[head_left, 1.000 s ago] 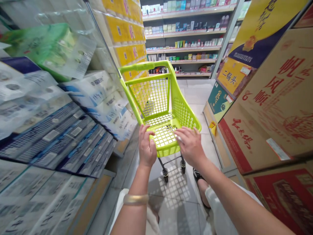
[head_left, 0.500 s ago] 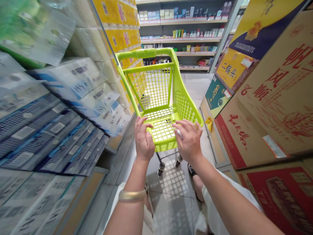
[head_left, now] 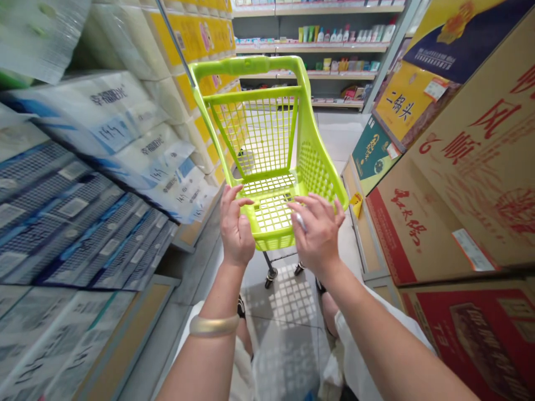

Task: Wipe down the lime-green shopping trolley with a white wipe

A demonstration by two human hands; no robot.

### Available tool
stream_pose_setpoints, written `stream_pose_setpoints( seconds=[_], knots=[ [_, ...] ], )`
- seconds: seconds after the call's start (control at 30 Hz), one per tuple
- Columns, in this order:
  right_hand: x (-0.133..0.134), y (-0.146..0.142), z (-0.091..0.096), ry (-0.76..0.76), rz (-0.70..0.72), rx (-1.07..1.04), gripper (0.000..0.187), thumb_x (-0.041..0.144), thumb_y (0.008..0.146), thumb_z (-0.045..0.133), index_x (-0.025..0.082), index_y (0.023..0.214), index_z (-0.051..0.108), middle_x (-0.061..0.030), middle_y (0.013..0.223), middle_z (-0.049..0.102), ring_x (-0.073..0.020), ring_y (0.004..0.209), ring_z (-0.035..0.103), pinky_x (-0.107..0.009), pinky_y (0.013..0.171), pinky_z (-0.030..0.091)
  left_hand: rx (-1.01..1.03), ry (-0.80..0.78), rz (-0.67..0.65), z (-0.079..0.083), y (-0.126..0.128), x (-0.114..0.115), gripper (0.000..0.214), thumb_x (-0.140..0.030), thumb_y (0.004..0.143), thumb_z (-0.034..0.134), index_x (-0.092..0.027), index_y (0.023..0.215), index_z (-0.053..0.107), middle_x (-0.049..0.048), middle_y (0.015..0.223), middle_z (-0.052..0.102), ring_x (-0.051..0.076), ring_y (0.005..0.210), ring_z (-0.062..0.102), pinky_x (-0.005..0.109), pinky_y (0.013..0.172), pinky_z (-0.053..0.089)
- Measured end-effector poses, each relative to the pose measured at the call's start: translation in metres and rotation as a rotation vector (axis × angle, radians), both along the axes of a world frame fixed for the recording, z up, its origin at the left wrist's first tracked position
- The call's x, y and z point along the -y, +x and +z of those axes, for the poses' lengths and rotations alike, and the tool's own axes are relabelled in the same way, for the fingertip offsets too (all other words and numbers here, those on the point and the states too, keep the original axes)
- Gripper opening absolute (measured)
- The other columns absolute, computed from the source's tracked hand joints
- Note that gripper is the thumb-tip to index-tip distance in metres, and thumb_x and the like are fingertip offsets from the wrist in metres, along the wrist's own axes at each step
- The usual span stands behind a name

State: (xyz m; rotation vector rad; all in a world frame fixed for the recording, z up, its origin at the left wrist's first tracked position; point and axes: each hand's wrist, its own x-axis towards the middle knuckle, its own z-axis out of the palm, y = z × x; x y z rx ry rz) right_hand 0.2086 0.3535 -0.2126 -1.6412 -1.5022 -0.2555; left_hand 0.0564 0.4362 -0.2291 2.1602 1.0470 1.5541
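Left hand (head_left: 237,231) and right hand (head_left: 318,233) curled at near rim of green cart (head_left: 267,192), can't tell if clamped, cart on tiled floor (head_left: 288,356) between wrapped packs (head_left: 111,120) and cardboard boxes (head_left: 455,206).

Smooth, glossy plastic cart (head_left: 268,193)

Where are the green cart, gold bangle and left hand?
Green cart (head_left: 316,157), head view: perforated side wall.
Gold bangle (head_left: 214,327), head view: middle of the band.
Left hand (head_left: 235,229), head view: back of the hand.
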Motion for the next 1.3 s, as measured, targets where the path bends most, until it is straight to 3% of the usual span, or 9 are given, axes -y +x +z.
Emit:
stream_pose_setpoints(
  seconds=[0.1, 0.17, 0.37, 0.43, 0.6, 0.7, 0.97, 1.2, 1.3],
  knots=[
    [-0.007, 0.026, 0.002, 0.049, -0.202, -0.091, 0.025, 0.031, 0.098, 0.047, 0.027, 0.103, 0.071, -0.0057, 0.115, 0.069, -0.0284, 0.121, 0.055, -0.057, 0.113, 0.021, 0.007, -0.003, 0.002, 0.0, 0.004, 0.001, 0.027, -0.027, 0.092, 0.033, -0.021, 0.1, 0.059, 0.009, 0.139, 0.054, 0.023, 0.146, 0.032, 0.046, 0.121, 0.026],
    [-0.007, 0.025, 0.002, 0.05, -0.212, -0.113, 0.025, 0.03, 0.097, 0.047, 0.027, 0.104, 0.071, -0.0061, 0.113, 0.069, -0.029, 0.12, 0.055, -0.058, 0.113, 0.021, 0.01, -0.009, 0.013, 0.0, 0.007, 0.001, 0.028, -0.029, 0.093, 0.032, -0.021, 0.1, 0.058, 0.0084, 0.14, 0.054, 0.023, 0.146, 0.032, 0.047, 0.121, 0.026],
    [0.004, -0.02, 0.002, -0.062, 0.226, 0.066, 0.022, 0.026, 0.094, 0.055, 0.028, 0.111, 0.069, -0.0005, 0.113, 0.072, -0.0216, 0.119, 0.056, -0.041, 0.116, 0.024, 0.024, -0.02, 0.008, 0.0, 0.01, 0.002, 0.03, -0.032, 0.094, 0.031, -0.021, 0.101, 0.058, 0.0094, 0.141, 0.053, 0.024, 0.146, 0.031, 0.046, 0.121, 0.025],
    [0.005, -0.017, 0.003, -0.065, 0.242, 0.093, 0.02, 0.026, 0.095, 0.054, 0.029, 0.109, 0.068, 0.0009, 0.113, 0.072, -0.0207, 0.119, 0.057, -0.042, 0.117, 0.021, 0.018, -0.022, 0.001, 0.0, 0.009, 0.002, 0.029, -0.032, 0.094, 0.032, -0.021, 0.101, 0.058, 0.009, 0.142, 0.052, 0.024, 0.147, 0.031, 0.046, 0.122, 0.025],
    [-0.005, 0.029, 0.005, 0.019, -0.176, -0.041, 0.022, 0.03, 0.097, 0.05, 0.028, 0.102, 0.071, -0.0047, 0.114, 0.07, -0.0277, 0.119, 0.057, -0.056, 0.111, 0.024, -0.001, -0.025, 0.0, -0.001, 0.01, 0.002, 0.029, -0.031, 0.094, 0.032, -0.022, 0.101, 0.058, 0.0069, 0.142, 0.053, 0.023, 0.147, 0.031, 0.048, 0.122, 0.025],
    [-0.009, 0.033, 0.005, 0.03, -0.257, -0.077, 0.024, 0.031, 0.097, 0.048, 0.026, 0.1, 0.072, -0.0066, 0.111, 0.07, -0.0286, 0.116, 0.057, -0.057, 0.109, 0.028, 0.019, -0.026, 0.004, -0.001, 0.012, 0.003, 0.028, -0.03, 0.094, 0.033, -0.022, 0.101, 0.058, 0.0067, 0.142, 0.053, 0.023, 0.147, 0.031, 0.048, 0.122, 0.025],
    [0.005, -0.022, 0.002, -0.12, 0.213, 0.089, 0.022, 0.027, 0.093, 0.056, 0.031, 0.111, 0.069, 0.0009, 0.114, 0.071, -0.0218, 0.121, 0.055, -0.044, 0.118, 0.018, 0.007, -0.028, 0.013, 0.0, 0.012, 0.002, 0.03, -0.032, 0.095, 0.03, -0.022, 0.101, 0.058, 0.0072, 0.144, 0.051, 0.023, 0.147, 0.03, 0.047, 0.122, 0.025],
    [-0.009, 0.037, 0.004, 0.052, -0.236, -0.072, 0.023, 0.031, 0.097, 0.049, 0.029, 0.101, 0.072, -0.0052, 0.113, 0.069, -0.029, 0.116, 0.056, -0.055, 0.106, 0.029, -0.014, -0.032, -0.006, -0.001, 0.013, 0.002, 0.027, -0.026, 0.093, 0.034, -0.022, 0.102, 0.059, 0.0059, 0.143, 0.052, 0.023, 0.147, 0.03, 0.049, 0.122, 0.024],
    [-0.01, 0.032, 0.003, 0.055, -0.236, -0.057, 0.024, 0.03, 0.096, 0.049, 0.027, 0.103, 0.071, -0.0067, 0.112, 0.068, -0.0293, 0.115, 0.056, -0.053, 0.106, 0.031, 0.011, -0.04, 0.002, -0.002, 0.017, 0.002, 0.027, -0.025, 0.092, 0.034, -0.022, 0.102, 0.058, 0.0056, 0.143, 0.052, 0.023, 0.147, 0.029, 0.05, 0.122, 0.025]
  ],
)
